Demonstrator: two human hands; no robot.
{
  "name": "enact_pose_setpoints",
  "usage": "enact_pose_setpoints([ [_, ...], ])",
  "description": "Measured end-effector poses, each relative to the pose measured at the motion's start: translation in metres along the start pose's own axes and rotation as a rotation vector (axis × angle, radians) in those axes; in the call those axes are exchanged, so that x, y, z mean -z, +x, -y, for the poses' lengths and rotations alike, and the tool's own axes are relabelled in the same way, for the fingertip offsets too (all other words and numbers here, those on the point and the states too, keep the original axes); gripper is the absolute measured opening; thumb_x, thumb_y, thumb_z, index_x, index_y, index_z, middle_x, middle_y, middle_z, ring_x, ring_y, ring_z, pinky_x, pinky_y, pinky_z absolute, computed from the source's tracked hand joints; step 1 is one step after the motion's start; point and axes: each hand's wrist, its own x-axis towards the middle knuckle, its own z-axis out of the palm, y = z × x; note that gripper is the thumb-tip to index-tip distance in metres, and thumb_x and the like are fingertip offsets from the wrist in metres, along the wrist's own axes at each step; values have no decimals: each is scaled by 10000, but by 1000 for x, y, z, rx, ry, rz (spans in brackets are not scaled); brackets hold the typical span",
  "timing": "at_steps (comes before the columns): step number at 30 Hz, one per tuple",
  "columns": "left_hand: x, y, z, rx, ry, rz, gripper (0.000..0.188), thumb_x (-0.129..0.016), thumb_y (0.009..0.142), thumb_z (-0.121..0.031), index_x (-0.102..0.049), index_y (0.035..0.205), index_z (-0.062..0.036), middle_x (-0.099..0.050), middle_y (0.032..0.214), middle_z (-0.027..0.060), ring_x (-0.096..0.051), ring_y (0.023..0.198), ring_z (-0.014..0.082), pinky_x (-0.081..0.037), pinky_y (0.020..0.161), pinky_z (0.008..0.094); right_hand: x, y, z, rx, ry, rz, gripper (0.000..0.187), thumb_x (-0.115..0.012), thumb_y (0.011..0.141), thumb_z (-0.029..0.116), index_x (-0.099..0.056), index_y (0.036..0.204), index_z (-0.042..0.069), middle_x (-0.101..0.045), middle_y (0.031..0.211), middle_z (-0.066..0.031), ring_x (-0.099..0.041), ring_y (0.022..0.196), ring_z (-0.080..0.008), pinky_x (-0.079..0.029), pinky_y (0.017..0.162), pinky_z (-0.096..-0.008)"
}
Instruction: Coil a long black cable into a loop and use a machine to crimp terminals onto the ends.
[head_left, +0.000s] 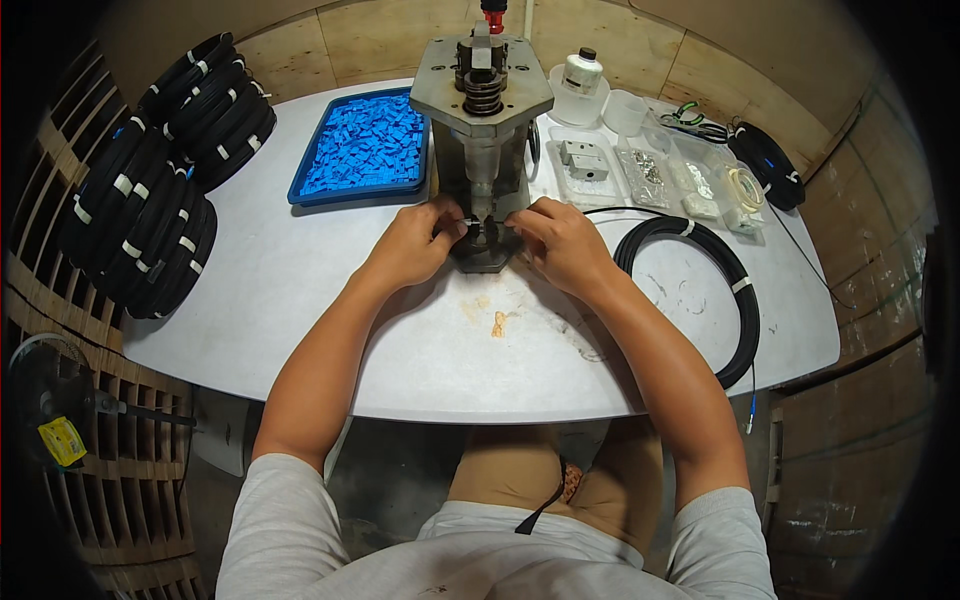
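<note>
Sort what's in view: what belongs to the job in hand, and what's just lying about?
Seemingly in the job:
press, its lower part between left hand and right hand
cable ring, one strand running toward the right hand

Apparently just lying about, untouched:
stacked coils at left
white bottle

A white table (430,375) carries a metal press (482,150), blue tray (360,194) and black cable coils (748,322).

Metal press (482,160) (mostly matt)

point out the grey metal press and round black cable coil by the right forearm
Grey metal press (482,165): head view, central column.
Round black cable coil (748,310): head view, ring's right side.
</note>
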Motion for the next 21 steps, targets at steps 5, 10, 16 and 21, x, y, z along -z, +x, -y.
enact_pose_setpoints([
  [5, 0, 0, 1, 12, -4, 1, 193, -652, 959, -159, -682, 1038, 14, -728, 931, 238, -703, 873, 383, -533, 808, 435, 0, 0, 0, -2, -2, 7, 340, -724, 714, -31, -733, 1031, 92, -664, 891, -95, -669, 793, -319, -556, 719, -416],
  [10, 1, 1, -1, 25, -14, 18, 190, -653, 958, -157, -682, 1037, 13, -727, 929, 238, -703, 875, 383, -534, 811, 436, 0, -1, -1, -15, 18, 13, 349, -722, 714, -35, -737, 1038, 92, -661, 885, -96, -668, 790, -319, -556, 719, -414],
  [16, 2, 0, -2, 15, 2, 7, 186, -652, 959, -155, -677, 1027, 16, -725, 925, 236, -703, 870, 379, -533, 801, 432, 0, -1, 1, -27, 25, 17, 336, -717, 725, -34, -735, 1037, 89, -661, 884, -102, -673, 798, -325, -562, 728, -419],
  [21, 2, -1, -4, 32, -10, 14, 188, -656, 953, -155, -675, 1026, 17, -727, 927, 235, -703, 875, 384, -531, 802, 438, 1, -1, 2, -30, 28, 14, 321, -712, 740, -33, -733, 1039, 84, -666, 897, -111, -675, 809, -334, -564, 733, -423],
])
